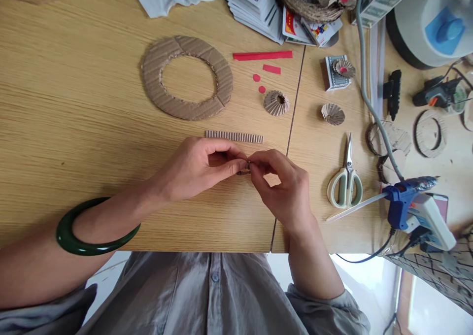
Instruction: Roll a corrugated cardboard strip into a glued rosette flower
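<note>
My left hand [197,165] and my right hand [286,187] meet fingertip to fingertip, both closed in a pinch on a small corrugated cardboard piece [243,173]. Most of that piece is hidden by the fingers. Just beyond them lies a flat corrugated cardboard strip [234,137]. Farther off are a pleated cardboard rosette [275,103], two red paper dots [256,78], a short red paper strip [272,69] and a longer red paper strip [262,55]. A large cardboard ring [151,76] rests to the left of these.
On the right lie scissors [345,182], a blue glue gun [399,204] with a glue stick jutting left, another pleated rosette [333,114] and a small box [337,81] topped by a red-centred rosette. A grey cable [364,79] crosses there. Stacked cards [254,10] sit at the back.
</note>
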`<state>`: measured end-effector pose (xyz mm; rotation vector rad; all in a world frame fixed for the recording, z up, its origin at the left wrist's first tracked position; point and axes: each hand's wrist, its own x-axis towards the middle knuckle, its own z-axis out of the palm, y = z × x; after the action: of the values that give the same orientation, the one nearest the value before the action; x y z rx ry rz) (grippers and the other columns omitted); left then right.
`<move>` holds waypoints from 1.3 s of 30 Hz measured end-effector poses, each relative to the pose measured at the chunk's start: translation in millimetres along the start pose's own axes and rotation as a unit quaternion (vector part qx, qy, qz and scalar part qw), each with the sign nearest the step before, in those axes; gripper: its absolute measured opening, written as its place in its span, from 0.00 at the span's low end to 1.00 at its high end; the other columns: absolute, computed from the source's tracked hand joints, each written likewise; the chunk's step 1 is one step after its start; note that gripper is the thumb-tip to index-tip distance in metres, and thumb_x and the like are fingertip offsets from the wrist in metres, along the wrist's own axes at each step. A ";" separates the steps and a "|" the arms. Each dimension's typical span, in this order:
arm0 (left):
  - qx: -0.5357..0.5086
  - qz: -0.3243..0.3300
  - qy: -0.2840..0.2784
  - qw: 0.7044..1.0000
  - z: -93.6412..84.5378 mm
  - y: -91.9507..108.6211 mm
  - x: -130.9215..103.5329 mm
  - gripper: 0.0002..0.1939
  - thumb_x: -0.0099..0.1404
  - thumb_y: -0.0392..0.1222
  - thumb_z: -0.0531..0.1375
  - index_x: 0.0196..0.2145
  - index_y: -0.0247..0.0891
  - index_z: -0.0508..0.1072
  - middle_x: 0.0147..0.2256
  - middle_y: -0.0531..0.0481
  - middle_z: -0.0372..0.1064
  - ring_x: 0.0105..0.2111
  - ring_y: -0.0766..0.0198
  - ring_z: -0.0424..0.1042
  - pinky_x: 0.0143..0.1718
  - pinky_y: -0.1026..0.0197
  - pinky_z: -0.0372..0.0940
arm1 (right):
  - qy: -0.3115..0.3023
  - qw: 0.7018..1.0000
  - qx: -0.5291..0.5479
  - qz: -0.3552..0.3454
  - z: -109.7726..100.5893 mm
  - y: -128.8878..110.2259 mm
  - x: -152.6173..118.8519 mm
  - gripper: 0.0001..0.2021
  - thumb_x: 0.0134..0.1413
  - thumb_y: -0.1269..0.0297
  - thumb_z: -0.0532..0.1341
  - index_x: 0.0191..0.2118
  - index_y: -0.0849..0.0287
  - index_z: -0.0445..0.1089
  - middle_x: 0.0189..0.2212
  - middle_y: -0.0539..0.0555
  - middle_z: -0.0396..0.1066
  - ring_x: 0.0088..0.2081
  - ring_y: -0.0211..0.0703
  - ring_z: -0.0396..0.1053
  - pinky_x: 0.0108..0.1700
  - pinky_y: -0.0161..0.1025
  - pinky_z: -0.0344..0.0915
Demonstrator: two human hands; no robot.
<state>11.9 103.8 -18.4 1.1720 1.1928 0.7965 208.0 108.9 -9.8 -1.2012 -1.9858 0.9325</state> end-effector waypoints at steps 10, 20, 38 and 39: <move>0.013 0.003 0.024 1.000 3.5 -3.7 1.3 0.10 0.61 0.48 0.71 0.38 0.41 0.83 0.38 0.50 0.82 0.39 0.58 0.80 0.45 0.57 0.75 | 0.003 1.000 0.008 -0.003 4.4 3.6 -0.7 0.05 0.64 0.72 0.60 0.41 0.56 0.72 0.35 0.50 0.76 0.34 0.37 0.74 0.37 0.38 0.74; 0.081 0.076 0.078 0.991 2.8 -6.8 -3.7 0.06 0.65 0.45 0.67 0.37 0.41 0.83 0.37 0.50 0.82 0.37 0.61 0.79 0.42 0.61 0.73 | 0.012 0.988 0.133 0.073 5.3 1.8 0.6 0.05 0.66 0.66 0.61 0.44 0.58 0.74 0.38 0.52 0.78 0.34 0.35 0.76 0.35 0.34 0.76; 0.154 0.204 0.145 0.956 11.0 -3.6 -6.9 0.11 0.70 0.44 0.64 0.48 0.43 0.83 0.44 0.49 0.83 0.42 0.60 0.81 0.48 0.60 0.73 | -0.018 0.898 0.378 0.223 13.8 4.7 5.4 0.20 0.54 0.47 0.71 0.40 0.59 0.70 0.26 0.50 0.78 0.26 0.39 0.78 0.27 0.36 0.79; 0.130 0.175 0.139 0.966 11.6 -4.1 -7.6 0.15 0.70 0.45 0.64 0.52 0.43 0.81 0.45 0.49 0.83 0.42 0.60 0.81 0.48 0.60 0.74 | -0.012 0.897 0.382 0.220 13.3 5.5 6.0 0.20 0.54 0.47 0.71 0.41 0.59 0.69 0.26 0.50 0.78 0.25 0.40 0.78 0.28 0.36 0.79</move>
<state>20.9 92.8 -20.7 1.5522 1.3685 1.1240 197.6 112.9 -20.7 -1.1560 -1.1407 1.7459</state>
